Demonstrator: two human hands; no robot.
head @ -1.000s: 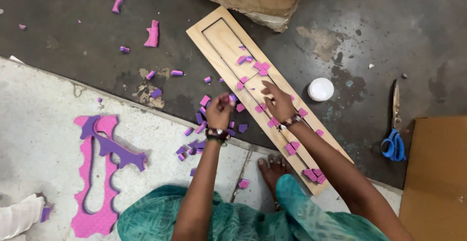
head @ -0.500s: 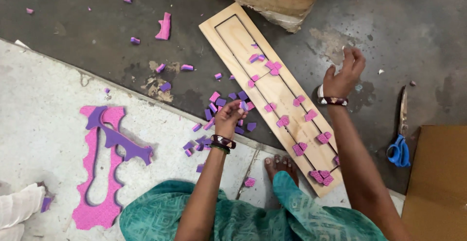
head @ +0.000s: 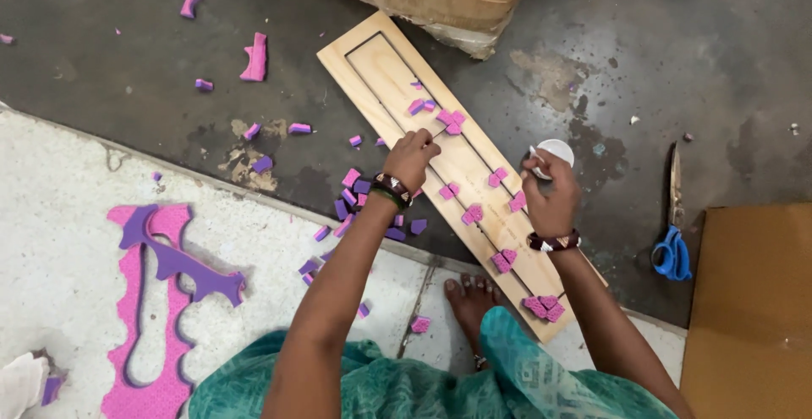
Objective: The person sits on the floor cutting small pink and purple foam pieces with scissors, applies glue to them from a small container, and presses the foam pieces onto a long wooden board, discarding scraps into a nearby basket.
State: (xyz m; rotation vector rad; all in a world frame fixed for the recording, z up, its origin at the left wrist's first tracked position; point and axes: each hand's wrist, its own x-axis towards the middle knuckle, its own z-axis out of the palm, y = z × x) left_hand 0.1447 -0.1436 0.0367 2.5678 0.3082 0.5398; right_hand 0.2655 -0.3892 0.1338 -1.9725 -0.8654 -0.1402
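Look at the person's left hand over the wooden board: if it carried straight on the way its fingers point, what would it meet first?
The left hand points up along the wooden board; it would probably first meet the cluster of pink foam pieces, though height above the board is unclear.

Left hand (head: pixel 412 155): arm extended forward, palm down, fingers curled loosely, dark beaded bracelets at wrist. Right hand (head: pixel 550 195): arm extended forward, fingers bunched in a pinch near the thumb, dark band at wrist. Hands apart. One bare foot (head: pixel 470 295) between forearms.
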